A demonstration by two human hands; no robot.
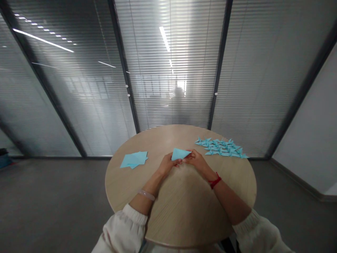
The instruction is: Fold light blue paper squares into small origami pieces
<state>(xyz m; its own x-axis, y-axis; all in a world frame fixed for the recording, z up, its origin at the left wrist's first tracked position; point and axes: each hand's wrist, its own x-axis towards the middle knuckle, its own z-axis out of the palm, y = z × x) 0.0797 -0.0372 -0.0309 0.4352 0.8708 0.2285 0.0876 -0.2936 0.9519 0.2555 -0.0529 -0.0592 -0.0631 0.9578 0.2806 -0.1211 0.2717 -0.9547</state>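
Note:
A light-blue piece of origami paper (179, 154), folded to a triangle-like shape, is held between my two hands above the middle of the table. My left hand (168, 163) grips its left lower edge, with the fingers closed on the paper. At the right corner my right hand (196, 160) pinches it, fingers bent and partly hidden. Flat blue paper sheets (134, 159) lie in a loose stack to the left of my hands. Beyond my right hand, several folded blue paper cranes (222, 147) stand close together in rows.
The round wooden table (181, 225) carries everything. Behind it stands a glass partition with blinds (173, 109) and dark frames. A white wall (313, 126) rises at the right. Grey floor (65, 203) surrounds the table, and a dark-blue object (5, 160) sits at the far left.

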